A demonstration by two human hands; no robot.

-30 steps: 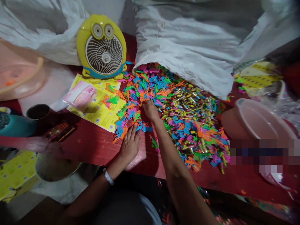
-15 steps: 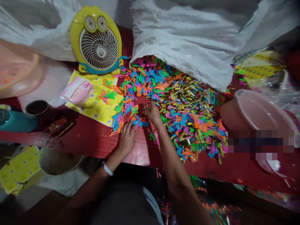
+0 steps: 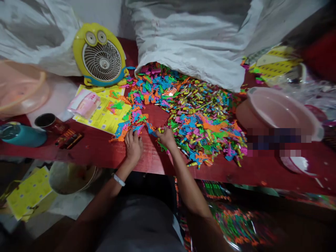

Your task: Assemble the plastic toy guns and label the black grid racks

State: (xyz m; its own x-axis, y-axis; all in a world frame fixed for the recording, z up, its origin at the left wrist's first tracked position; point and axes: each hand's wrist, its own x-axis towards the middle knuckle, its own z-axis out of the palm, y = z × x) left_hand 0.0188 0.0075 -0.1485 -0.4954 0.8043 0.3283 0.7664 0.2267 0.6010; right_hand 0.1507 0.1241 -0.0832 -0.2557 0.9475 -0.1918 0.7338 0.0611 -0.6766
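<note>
While the left hand (image 3: pixel 133 148) rests palm down at the near edge of a strip of coloured plastic pieces (image 3: pixel 136 117), its fingers extended and slightly apart, the right hand (image 3: pixel 167 139) lies just to the right with its fingers curled inward. A small blue piece (image 3: pixel 151 129) shows at the right fingertips; whether these grip it or only touch it cannot be told. A pale bracelet (image 3: pixel 119 180) encircles the left wrist. The plastic pieces, in orange, blue, green and pink, lie on the red table (image 3: pixel 102 152), running from the left hand to the mouth of a white sack (image 3: pixel 189 50) at the far side. To the right of the right hand spreads a larger heap (image 3: pixel 194 124), mixed at its far part with small shiny tubes (image 3: pixel 201 98). At the far left stands a yellow fan (image 3: pixel 78 52) with two round eyes; nearer, a pink packet (image 3: pixel 86 105) lies on yellow printed sheets (image 3: pixel 105 120). At the left are a dark cup (image 3: pixel 57 125) and a turquoise bottle (image 3: pixel 30 136); at the right, beside the larger heap, stands a pink basin (image 3: pixel 248 113)
</note>
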